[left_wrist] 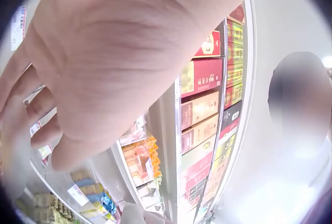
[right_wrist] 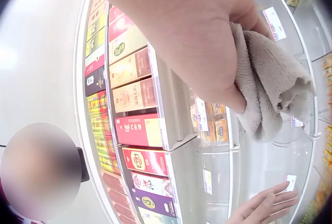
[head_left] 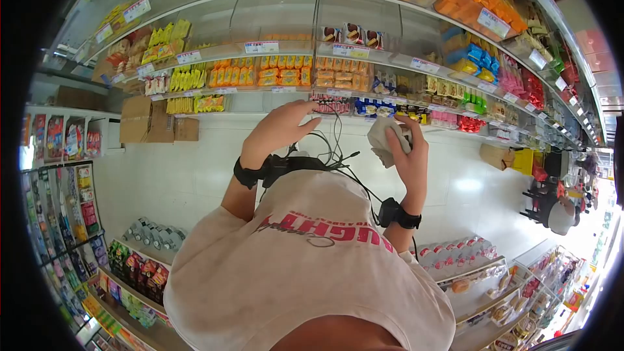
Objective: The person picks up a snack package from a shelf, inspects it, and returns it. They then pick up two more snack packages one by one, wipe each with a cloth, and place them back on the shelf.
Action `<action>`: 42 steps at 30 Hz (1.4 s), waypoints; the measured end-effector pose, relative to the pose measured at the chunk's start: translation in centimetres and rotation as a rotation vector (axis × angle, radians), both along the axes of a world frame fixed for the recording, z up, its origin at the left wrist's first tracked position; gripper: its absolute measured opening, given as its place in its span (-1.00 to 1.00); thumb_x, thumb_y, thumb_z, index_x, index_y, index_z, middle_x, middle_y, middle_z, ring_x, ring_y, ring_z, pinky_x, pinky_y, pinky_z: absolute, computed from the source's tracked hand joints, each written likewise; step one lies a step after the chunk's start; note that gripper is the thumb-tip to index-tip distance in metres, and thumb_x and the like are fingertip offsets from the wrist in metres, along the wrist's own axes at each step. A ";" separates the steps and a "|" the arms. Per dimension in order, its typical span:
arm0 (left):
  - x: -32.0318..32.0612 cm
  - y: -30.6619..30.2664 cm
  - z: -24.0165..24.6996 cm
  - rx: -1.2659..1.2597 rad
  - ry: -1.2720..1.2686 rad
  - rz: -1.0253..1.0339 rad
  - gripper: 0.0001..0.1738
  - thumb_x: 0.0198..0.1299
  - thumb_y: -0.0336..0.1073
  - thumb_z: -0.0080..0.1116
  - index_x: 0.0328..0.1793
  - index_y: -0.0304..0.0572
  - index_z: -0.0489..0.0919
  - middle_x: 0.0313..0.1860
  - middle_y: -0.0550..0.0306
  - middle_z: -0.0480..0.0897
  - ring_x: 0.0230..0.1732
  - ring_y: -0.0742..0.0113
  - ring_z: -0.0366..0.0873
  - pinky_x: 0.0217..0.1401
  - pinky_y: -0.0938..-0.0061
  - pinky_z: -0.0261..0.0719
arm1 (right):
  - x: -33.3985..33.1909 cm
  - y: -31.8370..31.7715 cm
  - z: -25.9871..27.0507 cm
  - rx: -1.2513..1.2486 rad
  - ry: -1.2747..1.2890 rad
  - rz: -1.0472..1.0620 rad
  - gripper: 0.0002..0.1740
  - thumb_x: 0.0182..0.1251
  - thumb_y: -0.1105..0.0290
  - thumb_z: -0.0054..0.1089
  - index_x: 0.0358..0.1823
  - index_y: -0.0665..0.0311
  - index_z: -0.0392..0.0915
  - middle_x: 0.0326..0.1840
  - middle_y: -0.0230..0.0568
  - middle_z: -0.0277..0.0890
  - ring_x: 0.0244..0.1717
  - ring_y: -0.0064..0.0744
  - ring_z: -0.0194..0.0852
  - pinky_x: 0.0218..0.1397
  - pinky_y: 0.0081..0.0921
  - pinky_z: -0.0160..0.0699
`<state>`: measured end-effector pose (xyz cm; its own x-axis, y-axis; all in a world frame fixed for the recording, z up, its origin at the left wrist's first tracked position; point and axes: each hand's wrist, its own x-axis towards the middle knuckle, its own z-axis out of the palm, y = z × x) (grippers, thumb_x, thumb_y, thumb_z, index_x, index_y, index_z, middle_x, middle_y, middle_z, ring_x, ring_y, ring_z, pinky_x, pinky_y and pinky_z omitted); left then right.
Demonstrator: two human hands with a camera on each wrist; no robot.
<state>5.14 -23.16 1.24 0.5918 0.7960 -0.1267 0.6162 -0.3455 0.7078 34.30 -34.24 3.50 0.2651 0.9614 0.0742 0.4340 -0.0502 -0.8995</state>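
Observation:
My right hand grips a crumpled grey cloth, held in front of the shelf rack. In the right wrist view the cloth bunches out from between thumb and fingers, its loose end toward the shelf. My left hand holds nothing; its fingers reach forward near the lower shelf, over a row of pink-and-white packets in the head view. Close up in the left wrist view, the palm of the left hand shows with its fingers extended. Black cables run between the two wrist cameras.
Shelves ahead carry yellow and orange snack packs, chocolate-biscuit packs and price tags. Cardboard boxes stand at floor level on the left. Behind the body are bottle packs and low display shelves. A person is far right.

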 end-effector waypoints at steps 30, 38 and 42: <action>-9.8 -11.5 0.5 -0.163 -0.238 0.075 -0.40 0.27 -0.27 0.49 0.42 -0.24 0.60 0.14 -0.09 0.73 -0.05 0.04 0.70 0.05 0.29 0.66 | -15.2 -4.1 -2.6 -0.177 0.254 0.516 -0.59 0.45 0.33 0.44 0.20 0.32 0.56 -0.08 -0.21 0.68 -0.09 -0.48 0.62 0.04 -0.45 0.64; -14.7 -11.4 0.3 -0.133 -0.455 0.067 -0.53 0.21 -0.57 0.43 0.28 -0.21 0.73 -0.03 0.05 0.75 -0.12 0.27 0.67 0.02 0.44 0.61 | -18.5 -6.8 -2.3 -0.132 0.225 0.390 -0.81 0.51 0.43 0.38 -0.02 0.42 0.65 -0.19 -0.24 0.69 -0.20 -0.57 0.57 -0.04 -0.48 0.62; -14.7 -11.3 1.1 -0.086 -0.555 -0.007 -0.50 0.21 -0.66 0.31 0.29 -0.17 0.74 0.06 0.01 0.74 0.02 0.19 0.69 0.12 0.39 0.61 | -18.6 -7.9 -1.5 -0.129 0.208 0.305 -0.84 0.56 0.43 0.33 -0.07 0.44 0.66 -0.27 -0.22 0.68 -0.20 -0.55 0.59 -0.04 -0.47 0.62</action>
<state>-9.60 -34.49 2.31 0.5935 0.7923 0.1415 0.1407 -0.2752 0.9510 15.74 -42.18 2.04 -0.0377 0.9963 -0.0772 0.2553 -0.0651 -0.9647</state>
